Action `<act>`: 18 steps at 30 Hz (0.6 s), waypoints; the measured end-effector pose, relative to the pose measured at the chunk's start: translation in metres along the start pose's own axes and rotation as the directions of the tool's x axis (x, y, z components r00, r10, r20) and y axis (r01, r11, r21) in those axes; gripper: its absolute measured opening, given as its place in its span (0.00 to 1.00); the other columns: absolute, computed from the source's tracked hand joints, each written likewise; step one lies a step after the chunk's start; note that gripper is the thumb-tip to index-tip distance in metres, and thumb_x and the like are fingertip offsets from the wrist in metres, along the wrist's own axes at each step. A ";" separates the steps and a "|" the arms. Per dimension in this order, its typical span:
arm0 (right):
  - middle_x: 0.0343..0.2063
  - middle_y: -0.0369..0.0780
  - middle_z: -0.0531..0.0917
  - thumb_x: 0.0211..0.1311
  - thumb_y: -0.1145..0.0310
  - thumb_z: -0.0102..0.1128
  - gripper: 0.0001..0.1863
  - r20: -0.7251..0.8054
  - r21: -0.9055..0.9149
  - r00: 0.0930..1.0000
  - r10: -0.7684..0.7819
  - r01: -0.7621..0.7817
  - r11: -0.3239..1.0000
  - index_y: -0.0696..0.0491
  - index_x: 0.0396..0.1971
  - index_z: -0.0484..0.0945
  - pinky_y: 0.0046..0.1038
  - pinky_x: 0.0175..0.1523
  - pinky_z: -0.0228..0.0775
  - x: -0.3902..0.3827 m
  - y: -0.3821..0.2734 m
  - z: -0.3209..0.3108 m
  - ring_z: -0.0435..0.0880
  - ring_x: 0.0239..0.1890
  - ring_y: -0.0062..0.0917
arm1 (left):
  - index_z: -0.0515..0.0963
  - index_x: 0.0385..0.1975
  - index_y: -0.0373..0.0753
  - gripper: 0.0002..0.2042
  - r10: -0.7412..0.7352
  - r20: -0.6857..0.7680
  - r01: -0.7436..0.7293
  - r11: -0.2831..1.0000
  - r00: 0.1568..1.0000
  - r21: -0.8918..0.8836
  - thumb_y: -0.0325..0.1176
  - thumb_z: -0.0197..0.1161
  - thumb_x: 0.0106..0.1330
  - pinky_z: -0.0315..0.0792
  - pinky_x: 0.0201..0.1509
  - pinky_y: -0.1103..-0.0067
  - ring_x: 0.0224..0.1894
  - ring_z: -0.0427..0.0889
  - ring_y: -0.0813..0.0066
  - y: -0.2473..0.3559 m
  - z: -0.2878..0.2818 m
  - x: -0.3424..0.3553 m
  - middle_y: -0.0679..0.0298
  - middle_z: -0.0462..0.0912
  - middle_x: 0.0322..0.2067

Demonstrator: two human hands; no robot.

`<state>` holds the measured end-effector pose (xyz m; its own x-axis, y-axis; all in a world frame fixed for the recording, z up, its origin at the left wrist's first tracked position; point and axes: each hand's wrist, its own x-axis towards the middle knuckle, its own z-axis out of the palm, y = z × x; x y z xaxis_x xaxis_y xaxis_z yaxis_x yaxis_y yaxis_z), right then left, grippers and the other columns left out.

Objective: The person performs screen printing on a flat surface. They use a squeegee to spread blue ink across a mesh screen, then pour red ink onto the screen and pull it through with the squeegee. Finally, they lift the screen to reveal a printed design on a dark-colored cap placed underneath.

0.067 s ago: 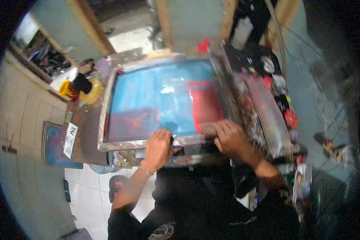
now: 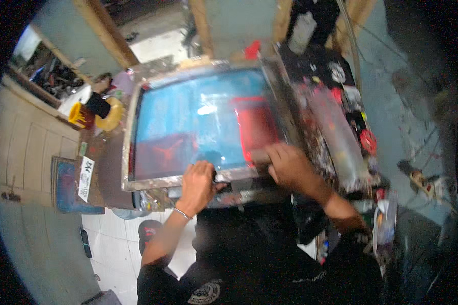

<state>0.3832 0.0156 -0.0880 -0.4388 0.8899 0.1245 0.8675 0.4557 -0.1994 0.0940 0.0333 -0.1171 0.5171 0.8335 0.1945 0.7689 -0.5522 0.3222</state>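
A screen printing frame [image 2: 129,133] with blue mesh [image 2: 175,114] lies in front of me. My left hand [image 2: 197,184] is closed over the near rim of the frame, a little left of its middle. My right hand [image 2: 293,169] grips a squeegee [image 2: 260,156] with a greyish-brown edge, at the near right part of the mesh. Just beyond the squeegee, a red rectangle of ink [image 2: 259,122] shows on the mesh, brighter along its left and top edges. At the near left of the mesh sits a duller, purplish patch [image 2: 165,155].
Left of the frame stand a yellow tape roll [image 2: 110,115], a yellow container [image 2: 79,115] and a white printed strip [image 2: 85,179]. On the right lie a long translucent plastic sheet [image 2: 339,134], dark cloth [image 2: 323,66] and a red roll [image 2: 368,142]. Another framed screen [image 2: 76,185] leans lower left.
The whole view has shifted slightly, with the scene moving a little left and up. Both hands keep their holds.
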 end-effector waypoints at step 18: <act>0.43 0.52 0.81 0.56 0.80 0.51 0.13 -0.012 0.225 1.000 -0.021 0.023 0.974 0.57 0.42 0.75 0.45 0.55 0.70 0.055 0.069 0.038 0.78 0.50 0.50 | 0.74 0.30 0.36 0.21 0.016 0.062 -0.014 0.999 0.998 -0.040 0.42 0.77 0.47 0.69 0.40 0.66 0.35 0.76 0.55 -0.014 0.031 -0.006 0.57 0.75 0.29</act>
<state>0.4098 0.0965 -0.1323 -0.4539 0.8800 0.1398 0.7824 0.4688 -0.4099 0.0917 0.0360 -0.1511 0.5515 0.8220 0.1422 0.7461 -0.5623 0.3565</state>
